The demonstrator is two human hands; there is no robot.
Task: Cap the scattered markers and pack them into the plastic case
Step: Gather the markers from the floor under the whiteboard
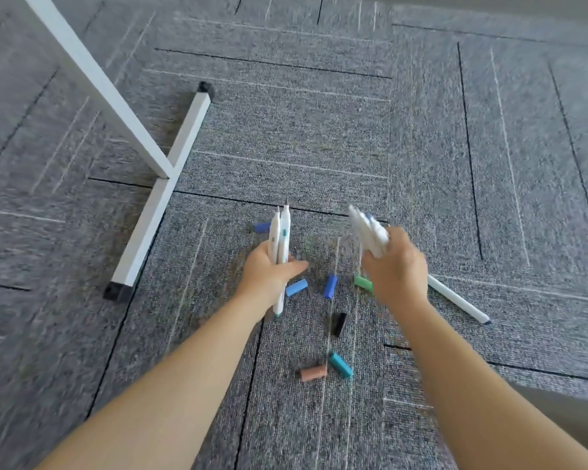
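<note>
My left hand [269, 269] grips two white uncapped markers [279, 232], tips pointing up. A blurred bunch of white markers [369, 232] is held in my right hand [398, 269]. One more white marker [459, 298] lies on the carpet just right of that hand. Loose caps are scattered on the floor below and between my hands: light blue [296, 287], dark blue [330, 286], green [363, 281], black [341, 324], teal [341, 365], brown [313, 373], and another blue one [262, 227] behind the left-hand markers. No plastic case is in view.
Grey carpet tiles [319, 130] cover the floor. A white metal table leg and foot bar [163, 198] with black end caps stand to the left of my hands.
</note>
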